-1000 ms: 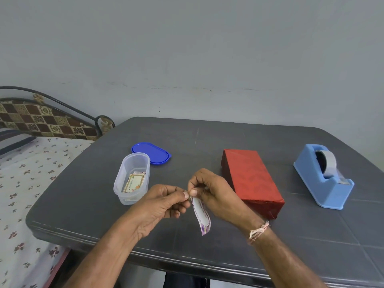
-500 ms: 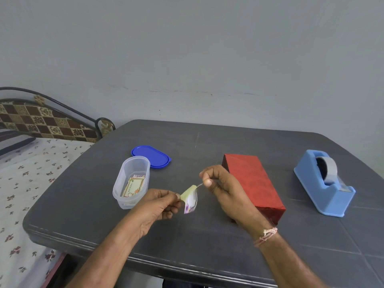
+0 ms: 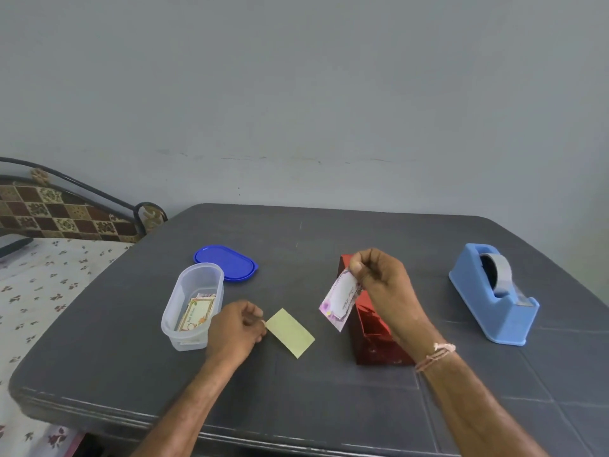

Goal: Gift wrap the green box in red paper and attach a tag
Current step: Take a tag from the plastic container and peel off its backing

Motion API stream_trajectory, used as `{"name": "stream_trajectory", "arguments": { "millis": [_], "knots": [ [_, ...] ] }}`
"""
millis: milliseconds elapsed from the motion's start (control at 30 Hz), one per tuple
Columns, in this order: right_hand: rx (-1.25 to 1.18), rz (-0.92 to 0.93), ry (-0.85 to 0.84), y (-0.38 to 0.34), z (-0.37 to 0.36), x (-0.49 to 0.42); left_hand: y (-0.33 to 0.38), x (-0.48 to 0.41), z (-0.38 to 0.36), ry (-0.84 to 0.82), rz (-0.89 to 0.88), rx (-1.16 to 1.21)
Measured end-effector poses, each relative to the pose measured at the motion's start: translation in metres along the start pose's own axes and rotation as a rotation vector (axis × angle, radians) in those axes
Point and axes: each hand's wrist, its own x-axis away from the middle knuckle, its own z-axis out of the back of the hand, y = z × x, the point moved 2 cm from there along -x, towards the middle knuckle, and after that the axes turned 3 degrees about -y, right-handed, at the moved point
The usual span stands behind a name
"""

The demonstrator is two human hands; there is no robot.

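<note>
Tag [image 3: 341, 300] attach step, by the look of it: the right hand [image 3: 382, 285] pinches the printed tag by its top corner, a narrow thumb-and-finger grip, and it hangs tilted, just above and in front of the red-wrapped box [image 3: 372, 338]. The box lies on the tabletop [image 3: 329, 400], long side running away from the person, with the wrapping apparently done and no green showing. The left hand [image 3: 235, 328] pinches one corner of a yellow slip [image 3: 290, 333], probably the tag's peel-off backing. The slip is clear of the tag; can't tell if it rests on the tabletop or floats just over it. To do this well, lower the tag flat onto the box's top face, print up. Set one edge first and smooth toward the other so it doesn't crease. Keep fingertips at the corner and off any sticky side; which side is sticky cannot be seen. The free hand could steady the box once the slip is dropped. Around: a clear tub [image 3: 184, 285] with more tags and its blue lid [image 3: 225, 263] lie at left, near the left hand. A blue tape dispenser [image 3: 494, 301] stands well apart at right, and a bed [image 3: 39, 285] is off the left edge. Nothing blocks the box top except the right hand itself.
</note>
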Motion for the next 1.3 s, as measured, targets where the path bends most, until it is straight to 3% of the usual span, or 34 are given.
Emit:
{"name": "stream_trajectory", "arguments": {
  "millis": [367,467,567,733,833,900,1000,1067,1300],
  "knots": [
    [0.074,-0.02,-0.123,0.0,-0.006,-0.003,0.014,0.009,-0.004,0.069,-0.104,-0.195],
    [0.11,-0.015,-0.136,-0.004,-0.003,-0.003,0.033,0.018,-0.005,0.074,-0.235,0.033],
    [0.166,0.009,-0.171,-0.01,-0.001,-0.005,0.069,0.026,-0.01,-0.131,-0.312,0.299],
    [0.288,0.103,-0.269,-0.022,0.002,-0.009,0.103,0.024,-0.02,-0.322,-0.394,0.353],
    [0.312,0.112,-0.307,-0.025,0.006,-0.009,0.107,0.023,-0.026,-0.309,-0.403,0.377],
    [0.311,0.122,-0.205,-0.023,0.01,-0.007,0.108,0.023,-0.03,-0.262,-0.368,0.442],
    [0.176,0.042,0.124,-0.015,0.021,0.004,0.11,0.024,-0.033,-0.163,-0.258,0.588],
    [0.028,-0.029,0.218,-0.005,0.025,0.016,0.11,0.023,-0.036,-0.131,-0.162,0.705],
    [-0.413,-0.269,0.147,0.012,0.015,0.037,0.125,0.022,-0.057,-0.037,0.028,1.0]
  ]
}}
